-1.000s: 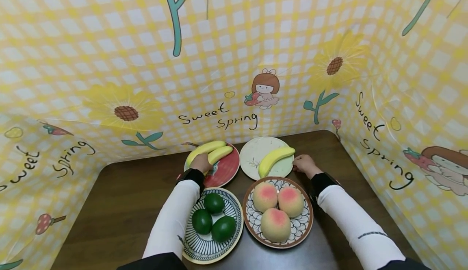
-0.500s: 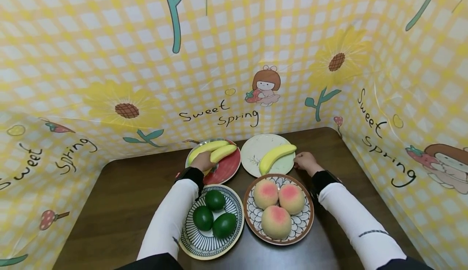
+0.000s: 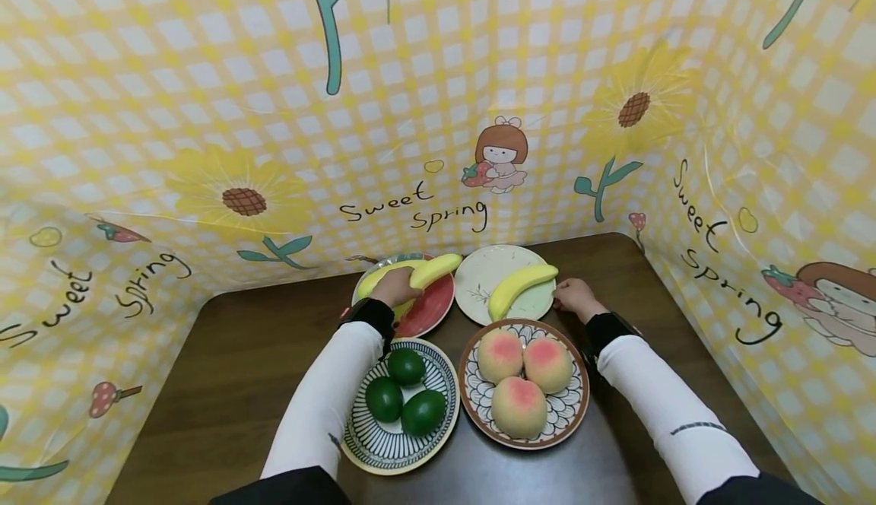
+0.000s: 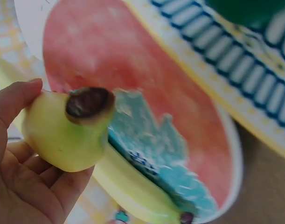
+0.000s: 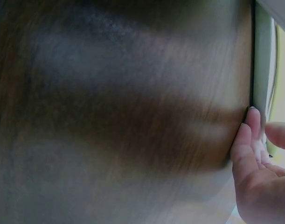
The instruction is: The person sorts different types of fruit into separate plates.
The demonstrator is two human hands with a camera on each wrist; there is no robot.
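Note:
My left hand (image 3: 397, 287) grips a yellow banana (image 3: 439, 268) over the red watermelon-patterned plate (image 3: 434, 307). Thumb and fingers wrap its near end in the left wrist view, where the dark brown tip (image 4: 90, 103) faces the camera. Another banana (image 4: 133, 186) lies on that plate, partly hidden behind my hand in the head view. At the right edge of a pale plate (image 3: 479, 273) is my right hand (image 3: 577, 297), its thumb and fingers pinching the rim in the right wrist view. One banana (image 3: 520, 290) lies on the pale plate.
Nearer to me, a blue-striped plate (image 3: 445, 425) holds several dark green avocado-like fruits (image 3: 422, 412). Beside it, a brown-rimmed plate (image 3: 582, 391) carries several peaches (image 3: 520, 408). A yellow checked cloth (image 3: 411, 132) stands around the back and sides of the wooden table (image 3: 226, 383).
My left hand has lifted the banana from the red plate and moved it right, toward the pale plate. My right hand has stayed at the pale plate's rim.

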